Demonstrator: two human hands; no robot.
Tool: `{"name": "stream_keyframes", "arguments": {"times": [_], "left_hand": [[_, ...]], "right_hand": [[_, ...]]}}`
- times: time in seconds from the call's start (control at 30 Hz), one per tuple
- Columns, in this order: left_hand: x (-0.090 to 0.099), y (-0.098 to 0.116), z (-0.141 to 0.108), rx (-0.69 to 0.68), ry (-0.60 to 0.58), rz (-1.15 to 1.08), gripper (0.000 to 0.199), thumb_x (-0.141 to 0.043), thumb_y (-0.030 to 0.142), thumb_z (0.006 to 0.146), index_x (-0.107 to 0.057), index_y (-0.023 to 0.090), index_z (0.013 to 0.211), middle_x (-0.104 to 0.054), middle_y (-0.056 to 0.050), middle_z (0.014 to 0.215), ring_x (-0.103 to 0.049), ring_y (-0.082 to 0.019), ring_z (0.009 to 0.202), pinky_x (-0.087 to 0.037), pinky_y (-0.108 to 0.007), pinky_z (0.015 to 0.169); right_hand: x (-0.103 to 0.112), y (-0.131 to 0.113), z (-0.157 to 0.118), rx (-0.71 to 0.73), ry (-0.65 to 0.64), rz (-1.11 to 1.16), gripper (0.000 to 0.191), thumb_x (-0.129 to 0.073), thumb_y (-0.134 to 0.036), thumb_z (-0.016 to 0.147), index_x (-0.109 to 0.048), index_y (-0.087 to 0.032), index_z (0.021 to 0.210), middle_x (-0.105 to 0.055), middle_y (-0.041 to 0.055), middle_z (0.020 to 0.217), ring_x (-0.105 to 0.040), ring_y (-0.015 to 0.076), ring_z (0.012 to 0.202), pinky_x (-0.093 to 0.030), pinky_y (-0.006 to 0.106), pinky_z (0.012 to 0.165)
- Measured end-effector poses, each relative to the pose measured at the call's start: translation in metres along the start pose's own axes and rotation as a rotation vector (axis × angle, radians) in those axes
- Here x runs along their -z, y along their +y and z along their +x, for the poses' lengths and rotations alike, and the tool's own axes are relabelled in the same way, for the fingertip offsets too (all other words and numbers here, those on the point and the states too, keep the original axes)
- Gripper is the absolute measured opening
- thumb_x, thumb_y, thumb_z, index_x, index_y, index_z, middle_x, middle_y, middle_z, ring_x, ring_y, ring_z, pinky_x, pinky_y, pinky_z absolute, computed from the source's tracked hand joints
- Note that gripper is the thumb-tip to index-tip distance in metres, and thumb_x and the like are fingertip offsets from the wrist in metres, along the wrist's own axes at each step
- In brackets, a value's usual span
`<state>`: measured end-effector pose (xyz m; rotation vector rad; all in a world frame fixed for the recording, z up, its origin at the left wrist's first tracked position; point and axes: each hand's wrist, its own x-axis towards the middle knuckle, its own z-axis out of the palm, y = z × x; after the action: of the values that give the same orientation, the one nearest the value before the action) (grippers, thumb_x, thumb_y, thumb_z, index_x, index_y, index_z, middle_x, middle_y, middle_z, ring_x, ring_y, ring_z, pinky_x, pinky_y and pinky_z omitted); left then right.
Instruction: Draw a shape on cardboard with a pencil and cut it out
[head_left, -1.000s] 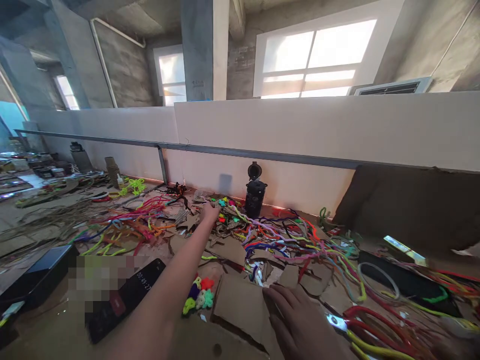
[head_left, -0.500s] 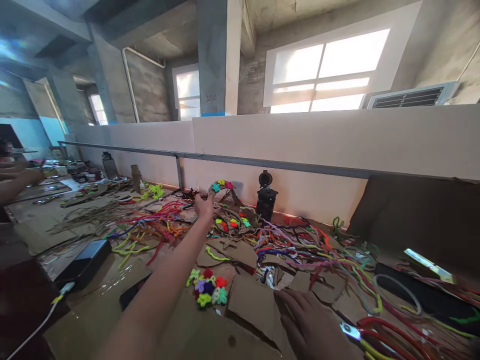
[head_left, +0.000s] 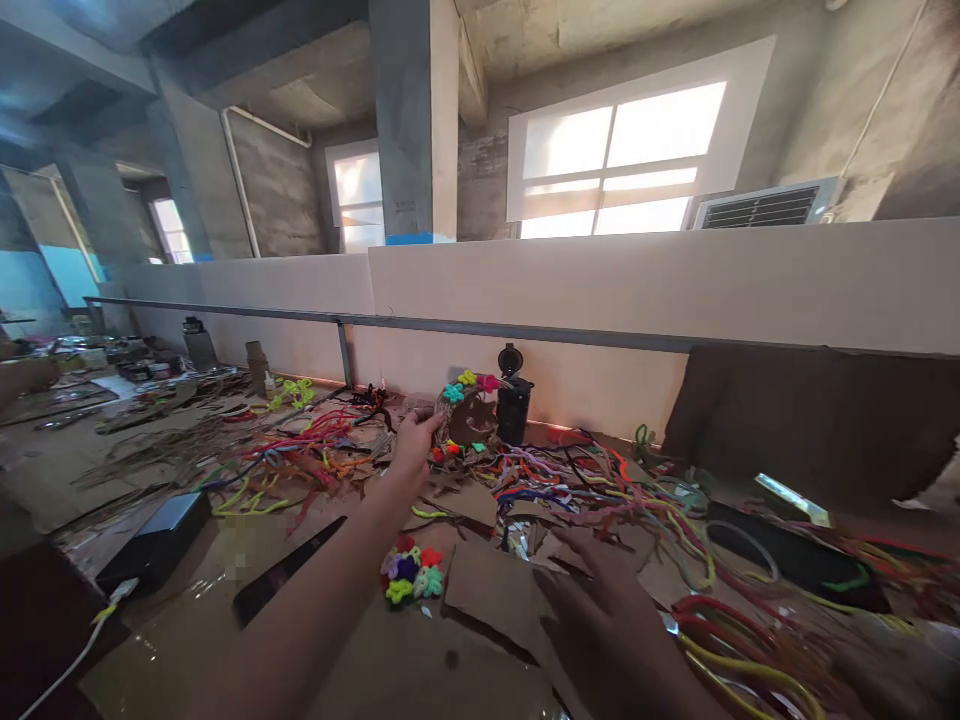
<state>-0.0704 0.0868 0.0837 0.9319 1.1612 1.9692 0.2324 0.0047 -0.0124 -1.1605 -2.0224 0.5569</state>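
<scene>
pinching a curved twine-wrapped piece [head_left: 453,393] by its side, the left hand [head_left: 411,443] is holding it up over the clutter; teal, yellow and pink flowers are sitting along its upper edge. the right hand [head_left: 604,600] is resting palm down much nearer the body, its fingers stretched out and slightly apart by the edge of a cardboard square [head_left: 489,598]; whether they are touching it, i cannot tell. a flower cluster [head_left: 411,572] is lying between the left forearm and that square. just beyond the left hand, to its right, a dark flask [head_left: 513,410] is standing with its lid raised. colored fuzzy stems [head_left: 585,490] are sprawling ahead of the right hand, and red-and-yellow scissors handles [head_left: 739,640] are lying just to its right. a dark phone [head_left: 285,575] is lying beside the left forearm.
</scene>
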Motion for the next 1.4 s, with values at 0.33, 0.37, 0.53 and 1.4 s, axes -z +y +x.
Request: {"name": "stream_keyframes", "arguments": {"times": [0.33, 0.37, 0.53, 1.4], "left_hand": [[-0.021, -0.042, -0.094, 0.262, -0.253, -0.030, 0.051, -0.092, 0.040, 0.055, -0.059, 0.019, 0.088, -0.069, 0.000, 0.077, -0.063, -0.016, 0.068, -0.048, -0.027, 0.065], [-0.021, -0.043, -0.099, 0.284, -0.284, -0.022, 0.051, -0.092, 0.039, 0.055, -0.060, 0.018, 0.089, -0.070, -0.001, 0.077, -0.064, -0.016, 0.067, -0.048, -0.028, 0.064], [-0.021, -0.036, -0.117, 0.350, -0.487, 0.006, 0.049, -0.085, 0.022, 0.058, -0.064, 0.017, 0.101, -0.076, -0.008, 0.095, -0.069, -0.022, 0.085, -0.051, -0.031, 0.075], [-0.006, -0.040, -0.095, 0.535, -0.344, -0.190, 0.025, -0.086, 0.021, 0.066, -0.070, 0.017, 0.085, -0.072, 0.000, 0.072, -0.065, -0.013, 0.058, -0.052, -0.021, 0.057]], "right_hand": [[0.009, -0.010, 0.083, -0.196, 0.206, 0.679, 0.051, -0.077, -0.051, 0.070, -0.069, -0.022, 0.110, -0.074, 0.0120, 0.119, -0.067, 0.0333, 0.112, -0.052, 0.047, 0.095], [0.004, -0.009, 0.085, -0.209, 0.213, 0.700, 0.053, -0.078, -0.051, 0.067, -0.069, -0.021, 0.109, -0.075, 0.0120, 0.116, -0.069, 0.0331, 0.108, -0.054, 0.046, 0.092], [-0.013, -0.003, 0.078, -0.249, 0.209, 0.795, 0.051, -0.083, -0.052, 0.061, -0.073, -0.020, 0.099, -0.079, 0.0098, 0.099, -0.072, 0.0300, 0.090, -0.056, 0.041, 0.081], [0.091, 0.046, 0.081, -0.331, 0.776, 0.742, 0.042, -0.079, -0.051, 0.051, -0.058, -0.024, 0.075, -0.065, -0.0016, 0.069, -0.062, 0.0186, 0.064, -0.051, 0.031, 0.059]]}}
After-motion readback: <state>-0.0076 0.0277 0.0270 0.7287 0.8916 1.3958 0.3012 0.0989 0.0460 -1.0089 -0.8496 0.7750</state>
